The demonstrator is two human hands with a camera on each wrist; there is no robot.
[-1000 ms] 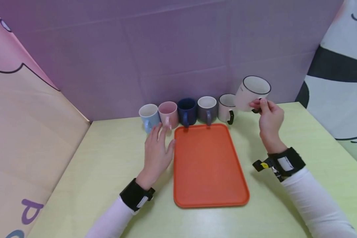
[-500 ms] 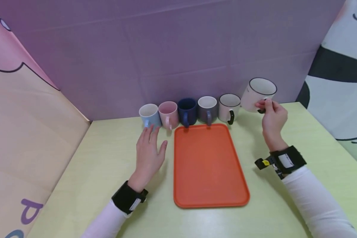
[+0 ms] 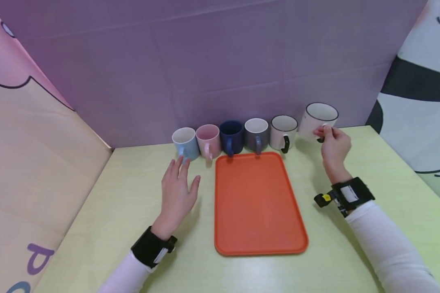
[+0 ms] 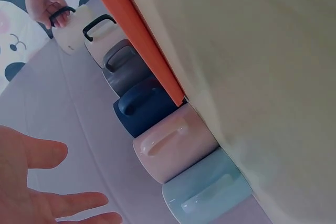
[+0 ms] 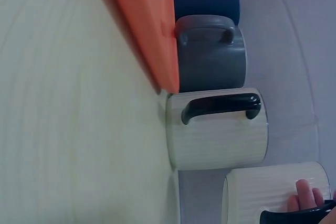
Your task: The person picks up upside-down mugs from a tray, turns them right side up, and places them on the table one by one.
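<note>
The cream ceramic mug with a dark rim sits at the row's right end, its black handle pinched by the right hand; beside it stands a matching cream mug; the left hand hovers with relaxed, spread fingers beside the orange plastic tray.

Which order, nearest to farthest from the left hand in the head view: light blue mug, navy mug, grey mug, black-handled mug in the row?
From the left hand:
1. Light blue mug, left end of the row.
2. Navy mug, third along.
3. Grey mug, fourth along.
4. Black-handled mug, right end of the row.
</note>
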